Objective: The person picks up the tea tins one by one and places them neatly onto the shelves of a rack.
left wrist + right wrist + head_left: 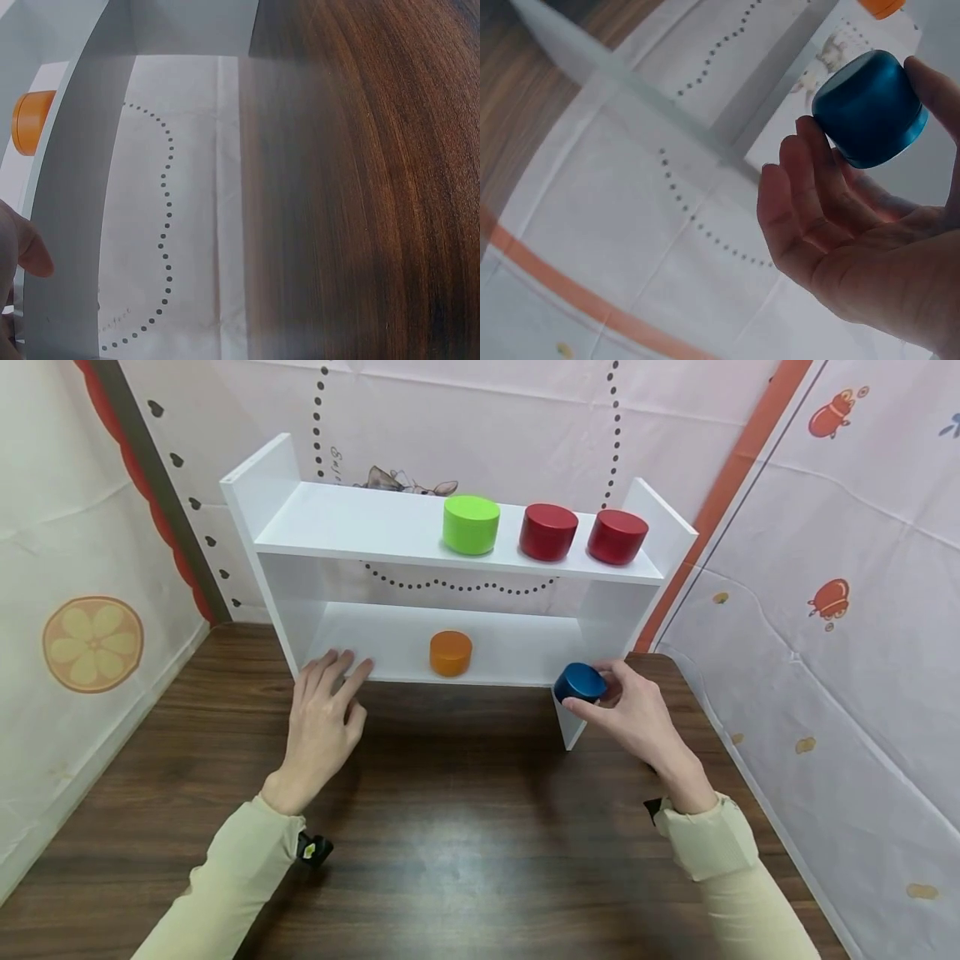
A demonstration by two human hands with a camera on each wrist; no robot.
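My right hand (pixel 637 710) pinches a blue round tin (pixel 580 682) between thumb and fingers, in front of the lower right end of a white two-level shelf (pixel 352 539). In the right wrist view the blue tin (pixel 870 109) is tilted, with the fingertips on its sides. My left hand (pixel 322 722) rests its spread fingertips at the left front edge of the lower shelf board and holds nothing. An orange round tin (pixel 450 654) stands near the middle of that board, between the hands; the left wrist view catches part of the orange tin (pixel 32 122).
On the upper board stand a green tin (pixel 471 525) and two red tins, one nearer the middle (pixel 548 532) and one at the right end (pixel 617 537). The shelf stands on a dark wooden table (pixel 450 827), with printed cloth (pixel 840 635) hanging around it.
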